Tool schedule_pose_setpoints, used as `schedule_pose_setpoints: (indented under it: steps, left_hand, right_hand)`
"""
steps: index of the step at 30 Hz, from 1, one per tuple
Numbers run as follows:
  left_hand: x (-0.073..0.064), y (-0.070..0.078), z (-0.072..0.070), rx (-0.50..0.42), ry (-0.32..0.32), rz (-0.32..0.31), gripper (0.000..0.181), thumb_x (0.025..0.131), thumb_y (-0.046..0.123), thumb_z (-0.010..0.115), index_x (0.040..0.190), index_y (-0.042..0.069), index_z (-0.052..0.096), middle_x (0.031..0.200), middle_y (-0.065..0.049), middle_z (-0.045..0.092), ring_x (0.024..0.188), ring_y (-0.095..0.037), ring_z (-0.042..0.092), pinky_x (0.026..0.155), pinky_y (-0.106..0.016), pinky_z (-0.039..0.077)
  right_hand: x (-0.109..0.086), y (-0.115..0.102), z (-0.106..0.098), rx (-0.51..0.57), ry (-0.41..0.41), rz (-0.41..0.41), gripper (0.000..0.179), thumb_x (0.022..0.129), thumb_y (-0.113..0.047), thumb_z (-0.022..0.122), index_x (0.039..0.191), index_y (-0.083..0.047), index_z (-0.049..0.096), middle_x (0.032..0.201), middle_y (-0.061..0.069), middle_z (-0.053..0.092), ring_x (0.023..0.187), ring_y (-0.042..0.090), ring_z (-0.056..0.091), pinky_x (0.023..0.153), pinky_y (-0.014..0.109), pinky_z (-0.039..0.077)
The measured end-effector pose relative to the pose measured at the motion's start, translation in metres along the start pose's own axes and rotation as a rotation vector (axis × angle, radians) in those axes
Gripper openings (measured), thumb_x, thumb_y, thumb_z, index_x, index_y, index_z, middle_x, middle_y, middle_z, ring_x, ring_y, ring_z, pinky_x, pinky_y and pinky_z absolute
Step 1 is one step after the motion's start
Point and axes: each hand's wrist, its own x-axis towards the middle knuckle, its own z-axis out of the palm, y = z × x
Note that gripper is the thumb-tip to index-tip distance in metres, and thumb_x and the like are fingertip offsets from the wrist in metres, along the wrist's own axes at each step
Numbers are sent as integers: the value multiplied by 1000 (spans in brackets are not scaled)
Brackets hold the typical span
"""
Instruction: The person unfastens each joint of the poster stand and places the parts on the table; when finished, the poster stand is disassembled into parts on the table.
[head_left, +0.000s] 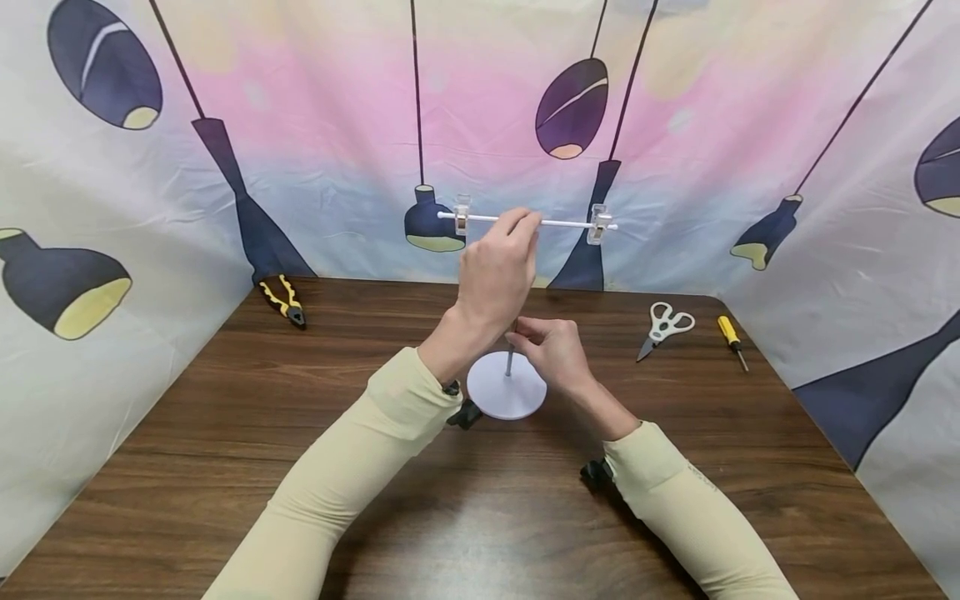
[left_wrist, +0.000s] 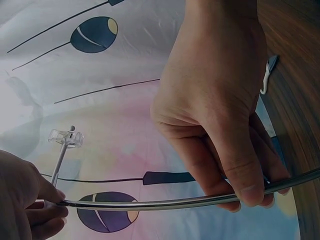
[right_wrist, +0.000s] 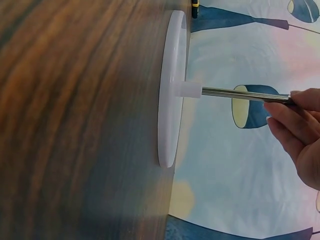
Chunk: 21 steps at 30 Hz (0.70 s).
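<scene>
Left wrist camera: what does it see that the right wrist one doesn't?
Only the left wrist view shows the left hand, the white crossbar with a clear clip, and a bit of the scissors. Only the right wrist view shows the round white base and a cropped bit of a yellow-and-black tool. Both show the metal rod, the right hand holding it, the wooden tabletop and the lamp-print backdrop.

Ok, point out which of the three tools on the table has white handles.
The scissors, just left of the screwdriver: their handles are white, while the screwdriver and the pliers at far left have yellow on theirs.
</scene>
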Motion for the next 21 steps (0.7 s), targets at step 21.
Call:
schedule_pose_setpoints:
  steps: [21]
  left_hand:
    - [9,-18,4,-378,27,-45,10,87,0,75,96,-2,77,94,-12,75,81,-18,73,76,-20,55]
  right_hand:
    - [3,2,-2,-11,-35,-42,6,88,1,74,83,-2,76,78,5,75,73,16,73,64,29,59]
